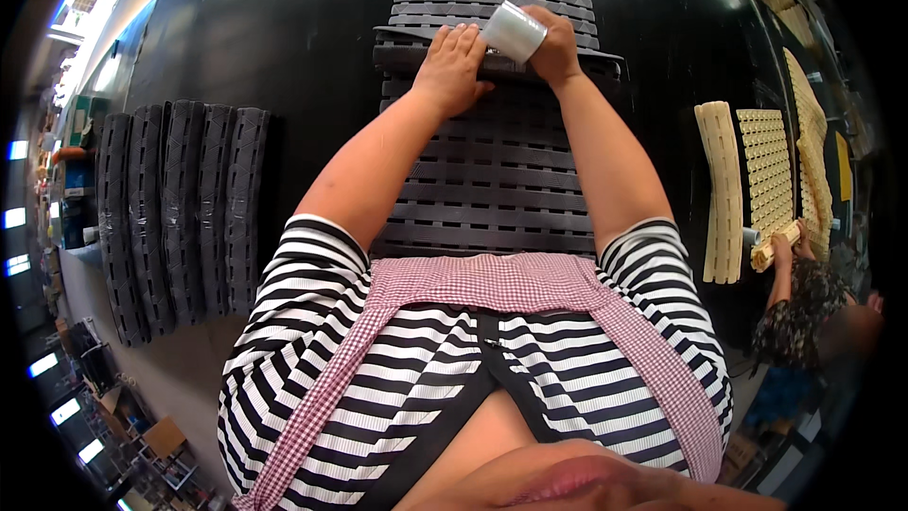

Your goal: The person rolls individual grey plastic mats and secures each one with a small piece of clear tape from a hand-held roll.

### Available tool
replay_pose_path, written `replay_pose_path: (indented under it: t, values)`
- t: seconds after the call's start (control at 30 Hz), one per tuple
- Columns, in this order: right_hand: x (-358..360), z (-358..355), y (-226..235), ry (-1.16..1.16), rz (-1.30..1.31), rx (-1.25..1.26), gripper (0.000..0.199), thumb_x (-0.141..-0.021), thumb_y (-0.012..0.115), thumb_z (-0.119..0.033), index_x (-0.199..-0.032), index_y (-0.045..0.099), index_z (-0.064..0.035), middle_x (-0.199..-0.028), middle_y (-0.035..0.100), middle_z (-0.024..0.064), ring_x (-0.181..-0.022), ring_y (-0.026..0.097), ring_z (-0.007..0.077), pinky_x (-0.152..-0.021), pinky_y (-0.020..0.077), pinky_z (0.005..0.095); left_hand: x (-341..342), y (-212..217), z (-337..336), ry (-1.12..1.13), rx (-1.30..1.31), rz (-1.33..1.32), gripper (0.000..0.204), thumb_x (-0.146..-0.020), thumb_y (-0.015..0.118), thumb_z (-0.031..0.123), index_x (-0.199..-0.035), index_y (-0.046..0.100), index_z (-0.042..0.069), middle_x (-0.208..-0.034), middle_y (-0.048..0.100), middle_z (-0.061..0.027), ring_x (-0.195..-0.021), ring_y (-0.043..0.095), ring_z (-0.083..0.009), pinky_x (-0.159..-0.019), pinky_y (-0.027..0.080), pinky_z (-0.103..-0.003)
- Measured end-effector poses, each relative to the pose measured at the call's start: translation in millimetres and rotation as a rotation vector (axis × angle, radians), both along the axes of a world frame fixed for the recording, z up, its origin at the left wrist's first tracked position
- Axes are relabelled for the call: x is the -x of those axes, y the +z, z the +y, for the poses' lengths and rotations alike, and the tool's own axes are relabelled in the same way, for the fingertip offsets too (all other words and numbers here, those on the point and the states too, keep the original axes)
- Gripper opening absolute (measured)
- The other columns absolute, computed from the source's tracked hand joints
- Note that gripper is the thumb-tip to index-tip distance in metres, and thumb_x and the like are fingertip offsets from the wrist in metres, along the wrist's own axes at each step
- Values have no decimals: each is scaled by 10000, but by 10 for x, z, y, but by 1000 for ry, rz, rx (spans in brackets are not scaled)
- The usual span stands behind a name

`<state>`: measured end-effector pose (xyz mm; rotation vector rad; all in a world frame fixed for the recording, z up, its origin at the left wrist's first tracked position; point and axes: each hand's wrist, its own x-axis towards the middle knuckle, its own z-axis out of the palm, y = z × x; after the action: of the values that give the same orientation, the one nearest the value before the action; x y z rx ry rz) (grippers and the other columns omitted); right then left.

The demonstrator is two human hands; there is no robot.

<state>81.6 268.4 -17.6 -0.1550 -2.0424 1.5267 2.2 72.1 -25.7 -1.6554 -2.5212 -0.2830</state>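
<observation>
A roll of clear tape (pixel 514 31) sits in the person's right hand (pixel 555 47), whose fingers curl closed around it, tilted up over the far part of a dark grey slatted mat (pixel 492 189). The mat lies flat on the black table (pixel 284 47), running from the person's body outward. A folded or rolled strip of the same dark material (pixel 402 52) crosses it at the far end. The left hand (pixel 452 66) presses flat on that strip just beside the roll, fingers straight and close together, gripping nothing.

To the person's left, well apart from the hands, a row of rolled dark mats (pixel 180 218) lies side by side near the table's edge. To the right, cream slatted mats (pixel 766 170) lie on the table, one rolled cream mat (pixel 721 189) beside them, where another person's hand (pixel 781 248) works. Bare black tabletop shows on both sides of the dark mat and beyond its far end.
</observation>
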Motion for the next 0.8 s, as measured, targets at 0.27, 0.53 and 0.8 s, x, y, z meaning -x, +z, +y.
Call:
replay_pose_path:
  t: [0.27, 0.53, 0.8]
  values:
    - [-229, -184, -307, -114, 109, -689, 248, -825, 765, -139, -1065, 758, -77, -1213, 739, 126, -1213, 659, 332, -1080, 480, 443, 546, 67, 507, -75, 32, -78, 609, -904, 671, 336, -1484, 524, 223, -1316, 628, -118, -1230, 600, -318, -1083, 410, -437]
    - [-1279, -1048, 447, 704, -124, 36, 300, -917, 717, -177, -1156, 735, 3, -1100, 773, 142, -1012, 738, 239, -982, 558, 384, 658, 134, 613, -65, 78, -81, 690, -838, 756, 587, -1441, 585, 299, -1154, 693, -109, -1094, 672, -336, -927, 525, -465]
    - [-3600, 373, -87, -355, -878, -9, 167, -868, 579, -57, -1024, 621, -15, -941, 677, 115, -796, 690, 181, -664, 562, 341, -65, 340, -83, 92, -266, -14, 689, -806, 803, 541, -1389, 599, 236, -1072, 707, -120, -1003, 701, -345, -836, 553, -453]
